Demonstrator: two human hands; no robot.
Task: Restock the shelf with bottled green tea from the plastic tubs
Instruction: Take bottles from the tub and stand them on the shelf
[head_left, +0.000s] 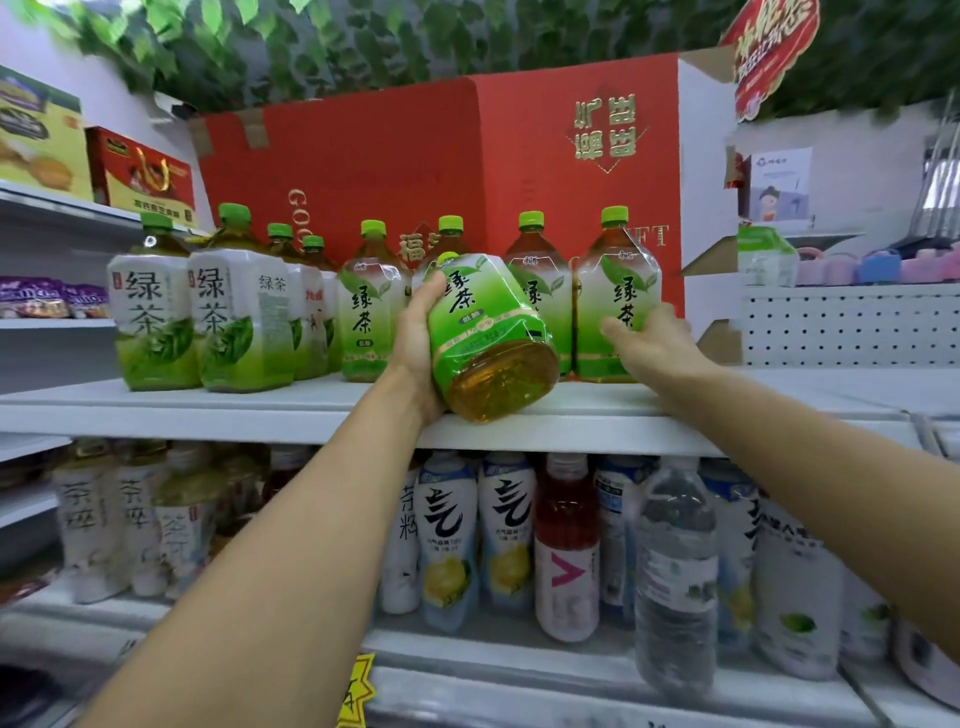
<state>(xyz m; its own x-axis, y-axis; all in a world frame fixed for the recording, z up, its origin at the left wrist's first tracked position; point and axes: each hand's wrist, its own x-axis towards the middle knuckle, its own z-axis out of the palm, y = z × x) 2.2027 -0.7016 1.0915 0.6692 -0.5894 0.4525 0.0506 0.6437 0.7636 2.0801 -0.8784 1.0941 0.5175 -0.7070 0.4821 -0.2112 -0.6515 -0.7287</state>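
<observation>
My left hand (418, 343) grips a large green tea bottle (488, 338), tilted with its cap pointing away and its base toward me, just above the front edge of the white shelf (208, 410). Several more green tea bottles stand in a row on that shelf, among them one at the far right (618, 291). My right hand (649, 343) rests against the lower part of that rightmost bottle, fingers spread over its label. The plastic tubs are out of view.
A big red carton (441, 171) stands behind the bottle row. Two white-labelled tea bottles (150, 312) fill the shelf's left end. The shelf below holds mixed drinks and a water bottle (675, 571). A white pegboard panel (852, 322) is at the right.
</observation>
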